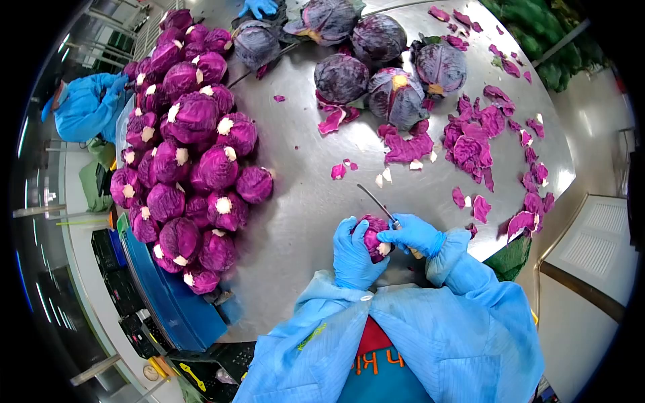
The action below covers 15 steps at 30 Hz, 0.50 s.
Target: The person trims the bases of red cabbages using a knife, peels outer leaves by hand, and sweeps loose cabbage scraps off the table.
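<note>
While beside the knife [381, 207], cabbage [373, 234] between gloved fingers [345, 234].

The left hand [356, 260] and right hand [414, 235] are gloved in blue, the coat [450, 322] is paler blue with fine stripes, and orange lettering [371, 363] marks the teal apron [376, 391]. The held cabbage [373, 235] is magenta-purple with a white stump, like the piled cabbages [191, 117], while the far heads [396, 104] are dusky violet with pale veins. The table [302, 201] is silvery grey, the leaf scraps [470, 144] magenta.

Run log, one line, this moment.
Left hand: holds red cabbage | Right hand: holds knife | Left side: cabbage pile | Right side: loose leaves
</note>
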Tool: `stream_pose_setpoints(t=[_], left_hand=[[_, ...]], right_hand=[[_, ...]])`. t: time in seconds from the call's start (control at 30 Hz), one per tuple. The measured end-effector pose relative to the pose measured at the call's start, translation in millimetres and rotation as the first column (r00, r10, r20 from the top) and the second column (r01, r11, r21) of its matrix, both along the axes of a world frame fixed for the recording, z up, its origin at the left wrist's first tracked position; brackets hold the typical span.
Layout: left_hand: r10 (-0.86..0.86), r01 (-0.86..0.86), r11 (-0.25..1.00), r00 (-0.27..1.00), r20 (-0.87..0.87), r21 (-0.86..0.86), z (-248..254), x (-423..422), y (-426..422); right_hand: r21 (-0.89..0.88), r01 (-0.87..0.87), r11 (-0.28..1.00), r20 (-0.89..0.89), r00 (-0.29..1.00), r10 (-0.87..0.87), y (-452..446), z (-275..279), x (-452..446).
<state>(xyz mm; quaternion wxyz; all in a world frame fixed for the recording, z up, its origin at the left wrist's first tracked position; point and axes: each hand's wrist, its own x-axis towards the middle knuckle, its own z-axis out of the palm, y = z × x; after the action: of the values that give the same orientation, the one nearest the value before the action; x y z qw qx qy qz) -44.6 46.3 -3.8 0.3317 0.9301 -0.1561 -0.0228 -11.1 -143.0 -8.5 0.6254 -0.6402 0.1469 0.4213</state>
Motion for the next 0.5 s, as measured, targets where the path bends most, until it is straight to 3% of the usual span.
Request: stream_pose_setpoints(t=[0.2, 0.3, 0.4, 0.5], left_hand=[[-0.002, 0.019, 0.98, 0.996, -0.087, 0.199, 8.2, 7.0, -21.8], [-0.032, 0.079, 0.96, 0.984, -0.174, 0.269, 15.1, 10.9, -27.2], [-0.044, 0.12, 0.935, 0.973, -0.226, 0.334, 20.3, 14.2, -35.0], [-0.089, 0.155, 0.926, 0.975, -0.202, 0.343, 19.9, 14.0, -34.1]], right_hand=[[-0.078, 0.016, 0.997, 0.068, 0.998, -0.011, -14.4, 3.4, -7.2], [-0.458, -0.1, 0.883, 0.435, 0.841, 0.321, -18.4, -0.3, -10.2], [-0.671, -0.04, 0.741, 0.511, 0.699, 0.501, -13.0, 4.0, -14.5], [-0.751, -0.091, 0.654, 0.433, 0.68, 0.592, -8.6, 19.1, -10.1]])
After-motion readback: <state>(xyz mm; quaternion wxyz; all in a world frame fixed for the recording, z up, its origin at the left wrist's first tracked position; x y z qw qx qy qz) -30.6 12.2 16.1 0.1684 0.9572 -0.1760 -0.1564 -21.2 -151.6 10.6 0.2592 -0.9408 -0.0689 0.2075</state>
